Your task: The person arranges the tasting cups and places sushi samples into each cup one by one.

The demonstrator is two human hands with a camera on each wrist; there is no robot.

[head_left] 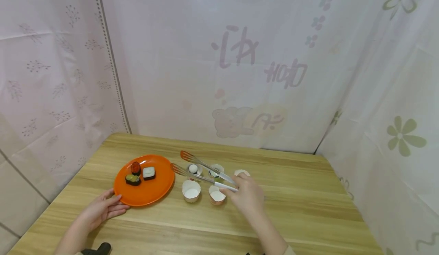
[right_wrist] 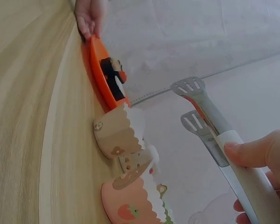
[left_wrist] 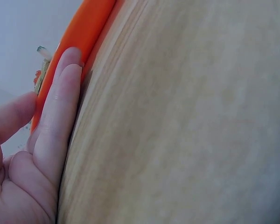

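Note:
My left hand [head_left: 104, 208] pinches the near-left rim of an orange plate [head_left: 157, 190], thumb over the edge and fingers along its outside. Three small sushi pieces sit on it: one red-topped [head_left: 135, 167], one green-topped [head_left: 133, 179], one white-topped [head_left: 149, 172]. In my right hand [head_left: 247, 194] is a pair of tongs [right_wrist: 249, 179] with white handles and slotted ends. The tong arms stand apart above the paper cups, with nothing visibly pinched between them. Beneath them, a back-left cup holds a white-topped piece [head_left: 193, 169].
Scalloped paper cups stand mid-table: a front-left cup [head_left: 191, 191], a front-middle cup [head_left: 217, 196], a back-middle cup [head_left: 219, 168] and a back-right cup [head_left: 242, 172], partly behind my right hand. Printed curtains [head_left: 178, 76] enclose the wooden table [head_left: 302, 201]. A black object [head_left: 104, 248] shows near the left forearm.

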